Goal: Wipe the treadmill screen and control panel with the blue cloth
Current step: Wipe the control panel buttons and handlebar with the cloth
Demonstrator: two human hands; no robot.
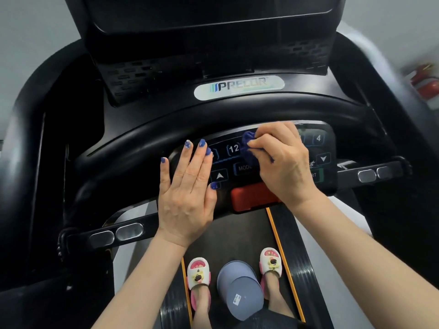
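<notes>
The black control panel (pixel 318 148) with lit buttons lies below a curved handlebar (pixel 190 124). My right hand (pixel 282 162) grips the bunched blue cloth (pixel 249 146) and presses it on the panel's middle, beside the "12" button. My left hand (pixel 187 186) lies flat with straight fingers on the panel's left end. The dark treadmill screen (pixel 209 13) rises at the top of the view, apart from both hands. A red stop bar (pixel 251 197) sits at the panel's lower edge, partly under my right wrist.
Metal grip sensors sit on the left side handle (pixel 116 235) and the right side handle (pixel 375 173). A grey plastic bucket (pixel 240 288) stands on the belt between my slippered feet. A red fire extinguisher (pixel 425 84) is at the far right wall.
</notes>
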